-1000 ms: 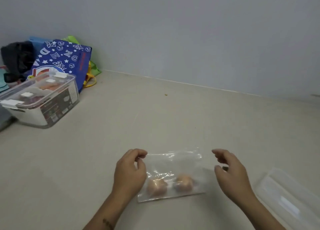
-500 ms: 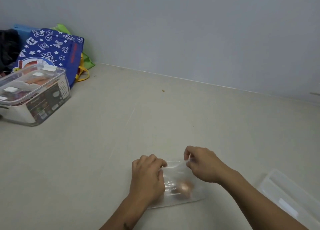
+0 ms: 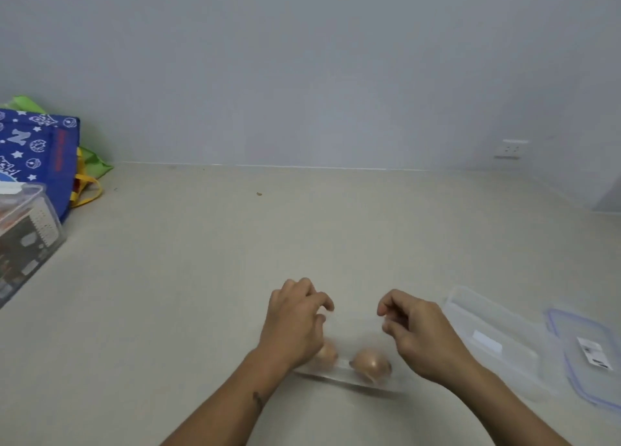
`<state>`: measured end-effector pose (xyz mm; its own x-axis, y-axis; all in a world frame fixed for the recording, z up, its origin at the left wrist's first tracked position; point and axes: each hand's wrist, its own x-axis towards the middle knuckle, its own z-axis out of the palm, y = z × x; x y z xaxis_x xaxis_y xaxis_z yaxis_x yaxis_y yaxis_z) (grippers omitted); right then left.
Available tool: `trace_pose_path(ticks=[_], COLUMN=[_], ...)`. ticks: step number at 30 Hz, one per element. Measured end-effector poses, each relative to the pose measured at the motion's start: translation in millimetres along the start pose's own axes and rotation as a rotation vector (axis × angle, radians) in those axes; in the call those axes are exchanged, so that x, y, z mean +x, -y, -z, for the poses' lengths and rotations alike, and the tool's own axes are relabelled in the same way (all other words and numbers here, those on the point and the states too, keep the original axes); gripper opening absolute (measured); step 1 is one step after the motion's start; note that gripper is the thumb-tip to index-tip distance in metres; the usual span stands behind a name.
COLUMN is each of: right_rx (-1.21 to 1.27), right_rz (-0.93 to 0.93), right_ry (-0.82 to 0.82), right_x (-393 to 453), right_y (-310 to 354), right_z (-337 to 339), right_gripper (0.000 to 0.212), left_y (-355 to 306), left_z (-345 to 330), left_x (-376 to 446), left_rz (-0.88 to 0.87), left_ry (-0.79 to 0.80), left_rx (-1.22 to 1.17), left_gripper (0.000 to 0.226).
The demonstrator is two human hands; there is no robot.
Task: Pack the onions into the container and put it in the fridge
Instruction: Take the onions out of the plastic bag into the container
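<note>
- Head view: the thin, limp clear bag was pinched at its mouth by left hand and right hand, held apart.
- Two onions inside were judged light, round, roll-prone; best taken whole.

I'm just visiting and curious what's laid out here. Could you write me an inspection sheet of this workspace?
Surface: beige counter, a crumb near the back.
Job's things: two onions in a clear bag; empty container, lid beside it.
Clutter: blue bag, storage box, far left.
Grippers: left hand and right hand pinch the bag's top.
Cables: nothing seen.
Surroundings: grey wall, socket.
</note>
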<state>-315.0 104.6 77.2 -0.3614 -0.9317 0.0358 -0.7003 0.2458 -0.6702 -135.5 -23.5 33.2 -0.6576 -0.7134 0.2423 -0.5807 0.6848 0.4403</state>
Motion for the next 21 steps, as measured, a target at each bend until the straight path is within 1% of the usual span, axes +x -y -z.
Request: trace_pose_path(ticks=[2,3,7,9,11,13,16,18,21], right_rx=[-0.052,-0.062,-0.025,0.053,0.132,0.188,0.278,0.294,0.258], right_rz=[-0.013,-0.026,-0.062,-0.074,-0.081,-0.079,-0.081,-0.087,-0.076], right_ry=[-0.054,-0.053,0.064,0.094,0.139,0.211,0.293,0.298,0.279], right_x=[-9.8,-15.3,-36.9,-43.7,-46.3,-44.9,-38.3,-32.1,-24.8], right_y=[-4.7,-8.1,-27.5,-35.0,-38.0,-38.2,-39.4,-42.0,-47.5], right_z=[4.4,6.1,10.2,11.7,12.5,13.8,18.7,22.9,25.4], right_gripper=[0.026,0.026,0.03,0.03,0.034,0.035,0.021,0.016,0.016], left_y=[-14.3,-21.5,-43.7,-52.8,-59.2,-62.4,-69.6,-76.3,-87.6], left_z=[-3.5,-6.9,-25.2,-31.7,-34.4,-34.2,-33.2,-34.7,-38.5], left_x=[2.7,1.4,-14.1,-21.5,-24.8,-25.0,-23.7,-22.6,-20.3], left_rz=[0.043,0.075,0.241,0.296,0.342,0.391,0.45,0.476,0.484], left_ry=[0.048,0.085,0.243,0.275,0.228,0.157,0.062,-0.004,-0.04], left_rx=[-0.012,-0.036,-0.185,-0.271,-0.32,-0.35,-0.391,-0.402,-0.419], left_gripper=[0.024,0.025,0.026,0.02,0.009,0.015,0.023,0.021,0.01])
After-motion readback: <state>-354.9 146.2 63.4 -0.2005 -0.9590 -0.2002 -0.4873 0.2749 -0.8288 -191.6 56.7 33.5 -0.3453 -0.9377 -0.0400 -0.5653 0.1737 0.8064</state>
